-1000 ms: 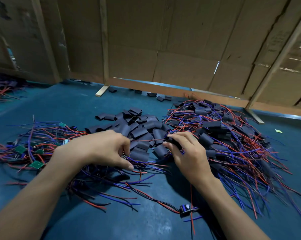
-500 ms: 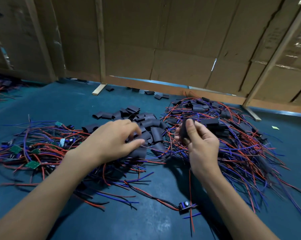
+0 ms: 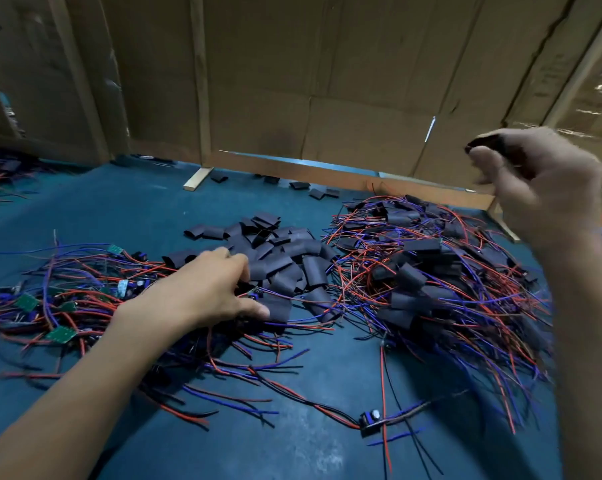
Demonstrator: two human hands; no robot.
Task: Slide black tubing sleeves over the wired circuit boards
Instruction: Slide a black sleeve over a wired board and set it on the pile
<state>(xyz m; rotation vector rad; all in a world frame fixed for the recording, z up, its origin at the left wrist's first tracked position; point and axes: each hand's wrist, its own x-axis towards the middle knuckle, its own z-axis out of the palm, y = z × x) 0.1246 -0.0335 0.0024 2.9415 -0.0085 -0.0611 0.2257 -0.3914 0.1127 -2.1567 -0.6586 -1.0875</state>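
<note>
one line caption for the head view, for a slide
Right hand lifts a black sleeve while left hand reaches into the loose sleeves.

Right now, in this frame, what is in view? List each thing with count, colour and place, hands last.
loose sleeves: a heap, black, table centre.
stray sleeves: a few, black, by the cardboard wall.
bare boards with wires: a pile, green boards, red and blue wires, left.
sleeved boards: a pile, black with red and blue wires, right.
single wired board: one, near front edge.
table: one, blue.
cardboard wall: brown, behind.
left hand: reaches into the wires beside the loose sleeves.
right hand: raised, grips a black sleeved piece.
</note>
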